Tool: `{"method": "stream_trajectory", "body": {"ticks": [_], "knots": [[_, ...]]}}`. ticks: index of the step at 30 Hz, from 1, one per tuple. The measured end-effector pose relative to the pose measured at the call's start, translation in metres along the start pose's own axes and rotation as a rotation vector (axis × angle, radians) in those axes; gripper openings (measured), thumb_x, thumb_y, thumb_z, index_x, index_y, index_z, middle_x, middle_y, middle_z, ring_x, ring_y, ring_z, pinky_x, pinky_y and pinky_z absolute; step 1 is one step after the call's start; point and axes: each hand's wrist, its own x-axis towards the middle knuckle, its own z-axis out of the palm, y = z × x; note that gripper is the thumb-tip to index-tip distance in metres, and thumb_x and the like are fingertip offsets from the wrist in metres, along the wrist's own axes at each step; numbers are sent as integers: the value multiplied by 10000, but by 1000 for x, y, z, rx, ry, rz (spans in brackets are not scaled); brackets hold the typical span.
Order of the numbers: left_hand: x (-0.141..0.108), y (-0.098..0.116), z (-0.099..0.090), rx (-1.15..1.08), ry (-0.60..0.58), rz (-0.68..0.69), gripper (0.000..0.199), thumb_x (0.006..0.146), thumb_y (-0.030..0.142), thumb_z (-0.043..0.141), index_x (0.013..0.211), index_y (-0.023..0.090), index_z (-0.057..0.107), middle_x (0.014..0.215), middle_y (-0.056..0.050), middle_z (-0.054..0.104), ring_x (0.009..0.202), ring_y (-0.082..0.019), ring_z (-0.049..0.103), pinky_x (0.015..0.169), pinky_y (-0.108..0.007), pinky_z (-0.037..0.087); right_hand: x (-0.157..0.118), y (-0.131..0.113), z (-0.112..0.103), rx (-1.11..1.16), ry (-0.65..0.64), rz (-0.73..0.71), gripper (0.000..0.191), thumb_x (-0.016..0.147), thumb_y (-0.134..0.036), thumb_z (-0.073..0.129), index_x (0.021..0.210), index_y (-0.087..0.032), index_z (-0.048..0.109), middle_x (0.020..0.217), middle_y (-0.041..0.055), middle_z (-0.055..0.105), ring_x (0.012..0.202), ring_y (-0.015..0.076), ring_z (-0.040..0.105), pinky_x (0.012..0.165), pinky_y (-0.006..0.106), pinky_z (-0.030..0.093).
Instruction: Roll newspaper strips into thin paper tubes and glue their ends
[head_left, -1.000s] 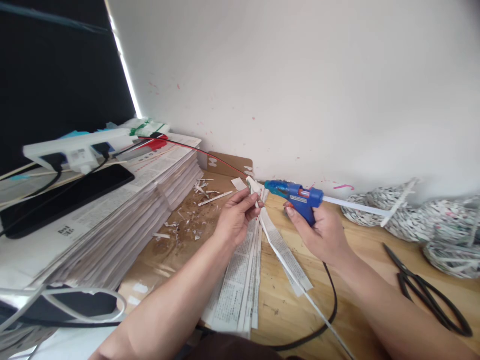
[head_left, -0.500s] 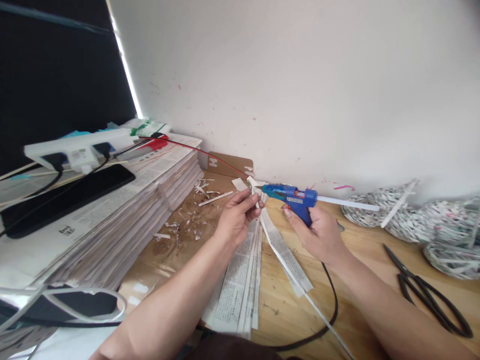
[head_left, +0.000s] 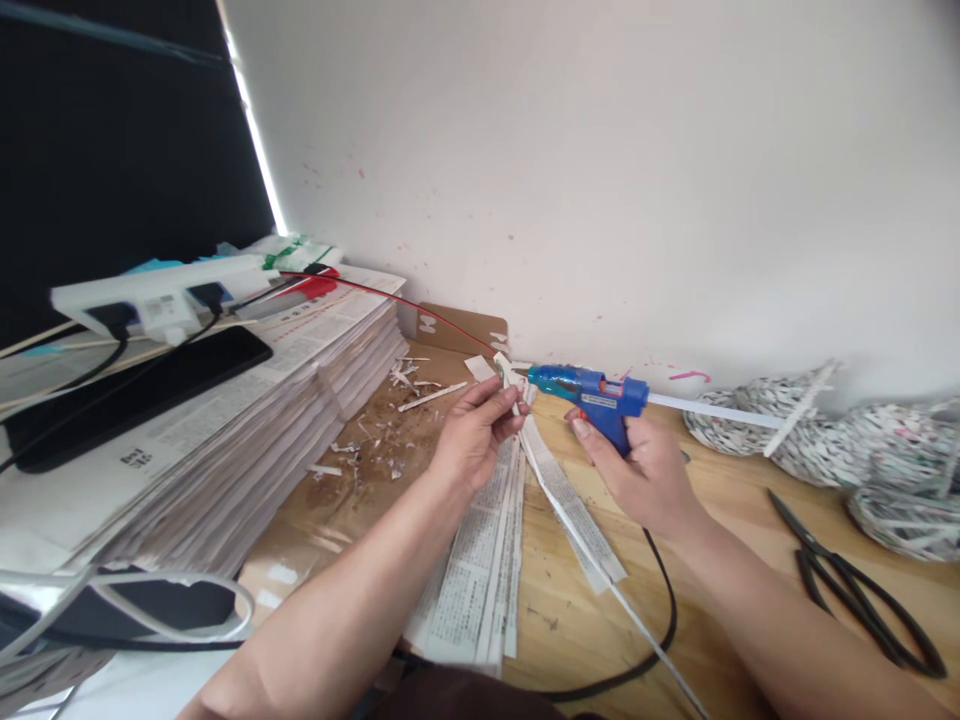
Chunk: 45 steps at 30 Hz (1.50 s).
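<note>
My right hand (head_left: 645, 465) is wrapped round the handle of a blue hot glue gun (head_left: 600, 392), its thumb near the orange trigger. A long white glue stick (head_left: 716, 410) juts from the gun's back end. The nozzle points left at the end of a newspaper strip (head_left: 562, 495), which my left hand (head_left: 480, 425) pinches between thumb and fingers. A thin white rod lies along that strip and runs out toward the front of the table. Whether the nozzle touches the paper I cannot tell. More newspaper strips (head_left: 476, 570) lie fanned below my left hand.
Black scissors (head_left: 855, 585) lie at the right. Behind them are woven paper pieces (head_left: 817, 435) against the wall. At the left, a tall newspaper stack (head_left: 300, 420) carries a power strip (head_left: 161, 295) and a black phone (head_left: 142, 400). Paper scraps litter brown cardboard (head_left: 375, 480).
The glue gun in my right hand has shifted slightly right, drawing its nozzle back from the pinched paper. My left hand has stayed nearly still.
</note>
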Motion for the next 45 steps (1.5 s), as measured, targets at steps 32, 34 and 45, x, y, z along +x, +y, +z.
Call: {"method": "stream_trajectory", "body": {"ticks": [32,34,45], "knots": [[-11,13,4,-68,-230,15,206,659,194,800,832,174,689,723,9,684,623,-125,694,448,-133,529,36,4,57,474,-604,556,377,855,-537,502,837,-166,568,554,53,641,365,140,545,299,205,290],[-11,15,4,-81,-228,25,204,654,193,802,824,183,689,718,17,682,609,-121,688,434,-133,520,46,0,73,476,-703,587,395,841,-556,502,764,-173,563,517,50,620,372,150,552,295,211,299],[-6,18,5,-101,-195,110,185,644,184,795,797,158,694,653,7,661,603,-83,631,426,-115,414,58,-14,110,485,-735,517,381,878,-530,456,885,-182,609,445,4,526,391,153,511,364,252,384]]}}
